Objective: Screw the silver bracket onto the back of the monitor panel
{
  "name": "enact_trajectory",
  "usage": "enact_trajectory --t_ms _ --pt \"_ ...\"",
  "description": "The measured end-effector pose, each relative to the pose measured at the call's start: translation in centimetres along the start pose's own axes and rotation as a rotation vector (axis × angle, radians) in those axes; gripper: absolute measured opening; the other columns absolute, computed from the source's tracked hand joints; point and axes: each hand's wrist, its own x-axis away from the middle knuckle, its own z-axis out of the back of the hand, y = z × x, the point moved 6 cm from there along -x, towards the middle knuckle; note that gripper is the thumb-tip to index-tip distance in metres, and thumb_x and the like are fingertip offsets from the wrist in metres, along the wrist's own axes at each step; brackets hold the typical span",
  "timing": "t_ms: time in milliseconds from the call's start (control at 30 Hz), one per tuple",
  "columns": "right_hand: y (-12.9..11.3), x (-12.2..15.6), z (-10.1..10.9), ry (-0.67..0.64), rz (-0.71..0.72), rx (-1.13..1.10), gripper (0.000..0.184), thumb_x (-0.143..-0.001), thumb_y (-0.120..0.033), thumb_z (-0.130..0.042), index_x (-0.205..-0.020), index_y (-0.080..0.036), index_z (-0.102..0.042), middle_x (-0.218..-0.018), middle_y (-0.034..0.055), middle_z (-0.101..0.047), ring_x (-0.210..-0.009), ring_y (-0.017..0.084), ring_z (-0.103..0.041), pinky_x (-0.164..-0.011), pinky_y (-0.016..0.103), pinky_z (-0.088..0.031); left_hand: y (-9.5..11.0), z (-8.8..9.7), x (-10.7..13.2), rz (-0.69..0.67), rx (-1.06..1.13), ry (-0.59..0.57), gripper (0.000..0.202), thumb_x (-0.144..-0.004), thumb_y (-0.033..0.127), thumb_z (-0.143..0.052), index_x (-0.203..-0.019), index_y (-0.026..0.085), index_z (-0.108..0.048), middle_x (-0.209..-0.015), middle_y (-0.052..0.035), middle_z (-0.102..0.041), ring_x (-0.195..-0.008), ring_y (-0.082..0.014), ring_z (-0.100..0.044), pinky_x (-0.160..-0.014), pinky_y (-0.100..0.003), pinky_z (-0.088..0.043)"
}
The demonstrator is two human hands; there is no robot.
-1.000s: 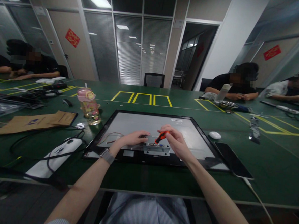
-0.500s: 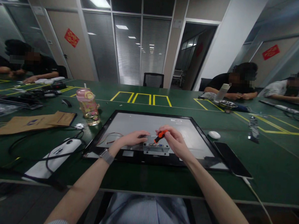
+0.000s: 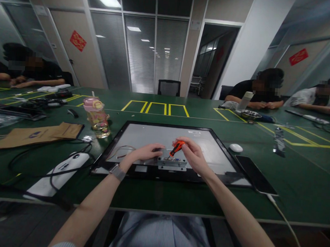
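A flat display panel (image 3: 142, 135) with a black frame and grey back lies on the table in front of me. At its near edge stands a small metal bracket (image 3: 172, 165), with a little board and wires behind it. My right hand (image 3: 193, 154) is closed on an orange-and-black screwdriver (image 3: 177, 148), tilted so its tip points down at the board. The exact contact of the tip is too small to see. My left hand (image 3: 147, 151) rests at the bracket's left end, its thumb and fingers bent around something dark that I cannot make out.
To the left are a pink-lidded bottle (image 3: 96, 119), a brown paper bag (image 3: 38, 134), a white power bank-like block (image 3: 58, 174) and black cables. On the right lie a white mouse-like case (image 3: 235, 148) and a phone (image 3: 255, 175) on a cable. Several people sit across the table.
The screwdriver has turned slightly in my right hand, showing more of its black grip. My left hand and the panel stay in place.
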Motion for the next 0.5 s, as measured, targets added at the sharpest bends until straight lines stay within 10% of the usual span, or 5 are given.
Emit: enact_trajectory --t_ms 500 --pt "-0.15 -0.07 0.55 0.035 0.018 0.054 0.019 -0.086 -0.030 -0.054 -0.103 -0.026 -0.064 -0.091 0.0039 -0.063 -0.089 0.017 -0.060 -0.081 0.034 -0.047 0.00 -0.03 -0.01 0.015 -0.012 0.006 0.041 -0.088 0.040 -0.046 -0.124 0.020 -0.050 -0.134 -0.0048 -0.049 -0.122 -0.0189 -0.045 -0.106 -0.031 -0.029"
